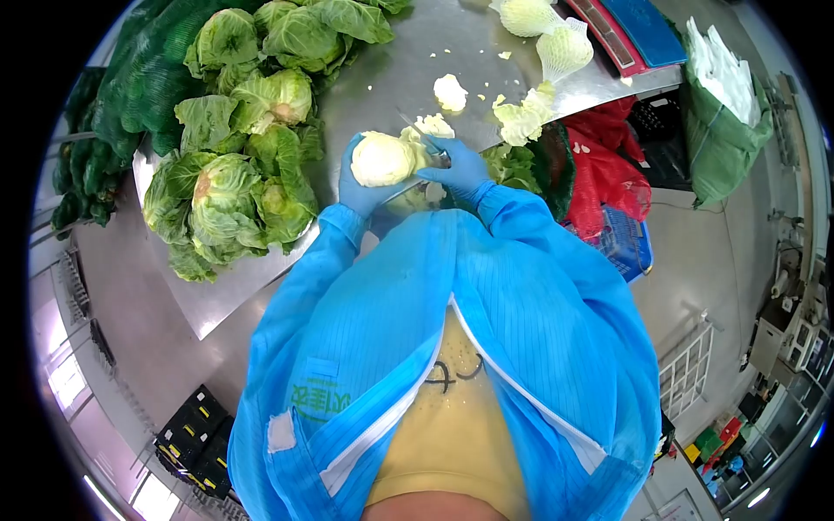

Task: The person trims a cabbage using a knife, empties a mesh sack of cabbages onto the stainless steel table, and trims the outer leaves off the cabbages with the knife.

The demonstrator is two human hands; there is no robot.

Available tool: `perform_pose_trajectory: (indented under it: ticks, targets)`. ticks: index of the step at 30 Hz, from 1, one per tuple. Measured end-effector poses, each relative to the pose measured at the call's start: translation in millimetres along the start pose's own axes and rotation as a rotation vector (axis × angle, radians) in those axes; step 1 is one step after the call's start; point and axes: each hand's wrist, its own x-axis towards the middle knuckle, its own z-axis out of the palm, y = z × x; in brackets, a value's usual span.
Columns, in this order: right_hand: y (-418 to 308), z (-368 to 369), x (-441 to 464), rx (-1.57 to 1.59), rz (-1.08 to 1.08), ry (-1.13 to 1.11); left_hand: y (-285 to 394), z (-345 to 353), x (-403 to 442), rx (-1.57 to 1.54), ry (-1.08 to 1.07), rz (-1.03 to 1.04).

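My left hand [367, 193], in a blue glove, cups a peeled, pale lettuce head [382, 160] from its left and underside. On the head's right side is my gloved right hand [460, 170], its fingers closed around what looks like a small knife [444, 161], mostly hidden by the fingers. Torn pale leaf pieces [434, 127] lie just beyond the head. A larger trimmed leaf [526, 115] rests farther right on the metal table [408, 65]. Untrimmed green lettuce heads [230, 204] are heaped to my left, some with browned cut stems upward.
Green mesh sacks [143, 91] stand at the far left. Pale heads in netting [565, 50] lie at the back right near a blue and red case [643, 33]. Below the right edge are red net bags [604, 169], a blue crate [621, 243] and a green sack [728, 130].
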Motion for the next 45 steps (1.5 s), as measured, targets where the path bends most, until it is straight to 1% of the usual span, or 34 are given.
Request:
perform_pose_trajectory:
  ticks: [1, 2, 3, 4, 5, 6, 7, 8, 10, 12, 16, 18, 20, 21, 22, 23, 24, 26, 27, 28, 30, 31, 32, 34, 35, 37, 38, 39, 40, 41, 42, 43, 44, 45]
  targets:
    - [7, -1, 2, 0.002, 0.001, 0.002, -4, 1, -2, -0.063, 0.044, -0.038]
    - [9, -4, 5, 0.094, 0.057, -0.071, -9, 0, -2, -0.064, 0.040, -0.036]
    - [12, -7, 6, 0.185, 0.112, -0.144, -15, -2, -1, -0.213, -0.022, -0.121]
    - [14, -9, 5, 0.186, 0.110, -0.140, -21, -4, -1, -0.361, -0.084, -0.207]
    - [9, -11, 2, 0.310, 0.139, -0.146, -22, -2, -3, -0.359, -0.087, -0.204]
    - [6, -13, 1, 0.435, 0.166, -0.153, -24, 2, -5, -0.512, -0.100, -0.288]
    - [11, -14, 0, 0.437, 0.162, -0.148, -25, 4, -6, -0.665, -0.115, -0.371]
    - [15, -14, -2, 0.417, 0.145, -0.094, -21, 6, -5, -0.662, -0.122, -0.368]
    - [24, -14, -5, 0.396, 0.129, -0.031, -13, 12, -3, -0.929, -0.256, -0.403]
    - [20, -18, -8, 0.402, 0.229, 0.131, -19, 19, -1, -0.966, -0.255, -0.418]
    - [8, -23, -10, 0.506, 0.288, 0.088, -11, 37, 8, -1.061, -0.189, -0.489]
    - [1, -25, -12, 0.639, 0.361, 0.067, -8, 43, 11, -1.089, -0.191, -0.493]
    - [-2, -26, -12, 0.704, 0.352, 0.079, -1, 45, 10, -1.186, -0.195, -0.539]
    - [-5, -27, -13, 0.770, 0.345, 0.089, 4, 44, 11, -1.183, -0.195, -0.535]
    - [-8, -30, -15, 0.772, 0.341, 0.088, 10, 43, 12, -1.033, -0.214, -0.477]
    - [-22, -37, -20, 0.833, 0.279, 0.040, 19, 43, 13, -0.884, -0.231, -0.417]
    - [-31, -42, -23, 0.891, 0.214, -0.010, 28, 45, 14, -0.883, -0.233, -0.411]
    - [-27, -42, -27, 0.837, 0.088, -0.087, 53, 50, 14, -0.340, -0.213, 0.018]
    - [-28, -42, -27, 0.929, 0.065, -0.123, 80, 53, 12, -0.417, -0.220, -0.094]
    - [-29, -41, -29, 1.020, 0.045, -0.162, 89, 52, 11, -0.419, -0.214, -0.085]
    - [-37, -48, -36, 1.095, 0.074, -0.183, 97, 49, 10, -0.126, -0.261, 0.085]
    - [-42, -50, -39, 1.134, 0.093, -0.193, 97, 43, 9, 0.173, -0.231, 0.204]
    - [-47, -52, -41, 1.173, 0.112, -0.202, 101, 38, 9, 0.173, -0.222, 0.205]
    - [-41, -50, -41, 1.246, 0.123, -0.195, 112, 32, 10, -0.008, -0.330, 0.027]
    - [-30, -47, -39, 1.315, 0.144, -0.199, 111, 30, 11, -0.010, -0.324, 0.030]
    - [-19, -36, -41, 1.385, 0.137, -0.227, 107, 29, 15, 0.167, -0.307, 0.158]
    - [-19, -31, -42, 1.461, 0.130, -0.248, 108, 32, 16, 0.167, -0.301, 0.157]
    - [-32, -31, -44, 1.460, 0.133, -0.252, 110, 38, 16, 0.184, -0.309, 0.248]
    - [-46, -32, -46, 1.503, 0.290, -0.153, 111, 43, 17, 0.201, -0.319, 0.338]
    - [-54, -32, -49, 1.539, 0.449, -0.050, 107, 47, 16, 0.200, -0.317, 0.337]
    - [-41, -31, -47, 1.539, 0.453, -0.050, 100, 51, 13, 0.018, -0.288, 0.254]
    - [-16, -28, -42, 1.624, 0.395, -0.235, 96, 53, 11, -0.162, -0.259, 0.170]
    - [-21, -30, -38, 1.700, 0.329, -0.423, 97, 55, 10, -0.162, -0.259, 0.170]
    - [-31, -29, -41, 1.592, 0.501, -0.222, 101, 56, 10, -0.160, -0.208, 0.096]
